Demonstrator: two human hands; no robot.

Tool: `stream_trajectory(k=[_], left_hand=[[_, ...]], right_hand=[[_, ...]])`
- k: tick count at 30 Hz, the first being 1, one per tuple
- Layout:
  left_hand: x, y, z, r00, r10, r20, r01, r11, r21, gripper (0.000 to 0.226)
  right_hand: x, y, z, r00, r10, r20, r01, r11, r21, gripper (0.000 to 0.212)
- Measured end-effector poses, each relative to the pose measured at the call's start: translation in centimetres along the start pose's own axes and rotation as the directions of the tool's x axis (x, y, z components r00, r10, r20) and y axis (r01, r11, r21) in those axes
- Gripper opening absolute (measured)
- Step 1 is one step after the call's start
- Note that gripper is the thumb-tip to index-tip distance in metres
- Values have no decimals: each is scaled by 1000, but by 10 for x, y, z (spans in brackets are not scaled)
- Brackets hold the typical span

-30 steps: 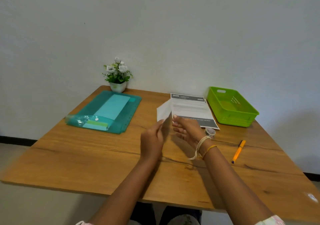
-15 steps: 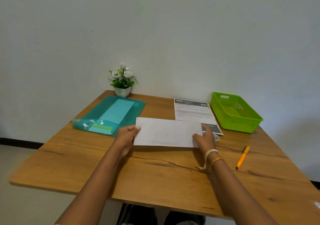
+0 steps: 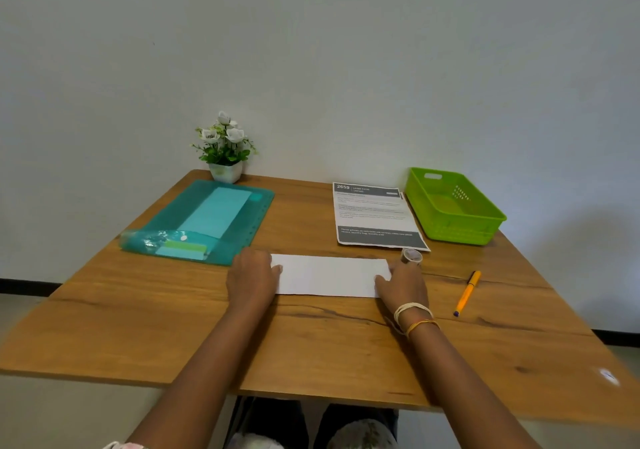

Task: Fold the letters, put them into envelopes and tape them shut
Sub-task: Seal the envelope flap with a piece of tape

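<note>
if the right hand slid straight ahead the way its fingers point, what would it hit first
Most likely the roll of tape, which sits just beyond the fingers of the right hand resting on the folded paper. The printed sheet lies right behind it. Depth is hard to judge, so the fingers may already touch the roll.

potted flowers (image 3: 224, 147), green basket (image 3: 453, 206), orange pen (image 3: 467, 293), wooden table (image 3: 138, 327)

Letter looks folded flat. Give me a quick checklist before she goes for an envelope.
1. Folded letter lies flat on the table: ok.
2. Left hand and right hand press its ends: ok.
3. Crease sharp: cannot tell.
4. Teal folder, maybe holding envelopes, near the left hand: ok; contents cannot tell.
5. Tape roll beside the right hand: ok.
6. Second printed letter unfolded: not ok.
</note>
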State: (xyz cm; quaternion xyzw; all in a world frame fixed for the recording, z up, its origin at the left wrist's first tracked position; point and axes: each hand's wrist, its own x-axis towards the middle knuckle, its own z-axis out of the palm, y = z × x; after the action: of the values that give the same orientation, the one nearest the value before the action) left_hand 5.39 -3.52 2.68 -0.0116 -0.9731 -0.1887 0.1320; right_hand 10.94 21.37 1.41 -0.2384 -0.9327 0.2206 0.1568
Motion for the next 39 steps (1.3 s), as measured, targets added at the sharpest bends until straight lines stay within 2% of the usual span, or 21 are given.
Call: stream_trajectory(k=[3,5,7,10,13,15,17,19,21,25,27,30,32,34,36,39], left_hand=[[-10,10,7,992,48,-117,-37,995,91,35],[-14,23,11,976,111,-187,-103,993,49,33],[-18,40,17,966,183,-183,-196,979,-54,30],[-22,68,27,949,276,-150,-304,929,-212,27],[-23,89,38,937,335,-93,-345,861,-373,26],[-23,94,44,934,355,-47,-330,801,-500,23],[-25,94,49,927,374,-9,-307,748,-589,23],[-25,93,52,922,385,43,-260,697,-669,28],[-24,91,50,926,367,83,-185,636,-750,32],[-19,87,47,954,290,73,-107,560,-822,23],[-20,87,47,958,272,92,-78,555,-828,20],[-22,89,48,961,262,90,-84,585,-806,16],[-21,90,49,959,272,80,-105,603,-791,19],[-22,90,48,954,288,76,-123,613,-781,22],[-22,89,48,950,307,63,-145,609,-780,21],[-23,89,48,940,336,53,-169,597,-784,19]], right_hand=[[-3,6,-4,988,16,-155,1,995,103,24],[-2,10,-11,958,35,-286,20,982,189,20],[5,16,-17,942,51,-332,10,984,179,17],[18,24,-22,972,77,-222,-60,995,81,24],[24,27,-21,985,11,-170,3,997,79,21],[19,24,-20,978,-41,-203,82,977,195,18],[10,15,-19,973,-75,-220,155,914,375,14],[-1,4,-17,981,-93,-170,174,812,558,13],[-11,-4,-12,984,-146,-104,179,755,631,12],[-17,-9,-9,966,-252,-62,238,770,592,11],[-17,-9,-9,967,-246,-71,244,800,549,11],[-18,-9,-12,947,-192,-256,290,851,437,13],[-16,-10,-15,896,-264,-357,399,832,387,23],[-14,-11,-19,851,-396,-346,506,796,333,30],[-11,-10,-22,817,-500,-289,569,780,259,28],[-7,-8,-22,807,-520,-280,580,785,216,15]])
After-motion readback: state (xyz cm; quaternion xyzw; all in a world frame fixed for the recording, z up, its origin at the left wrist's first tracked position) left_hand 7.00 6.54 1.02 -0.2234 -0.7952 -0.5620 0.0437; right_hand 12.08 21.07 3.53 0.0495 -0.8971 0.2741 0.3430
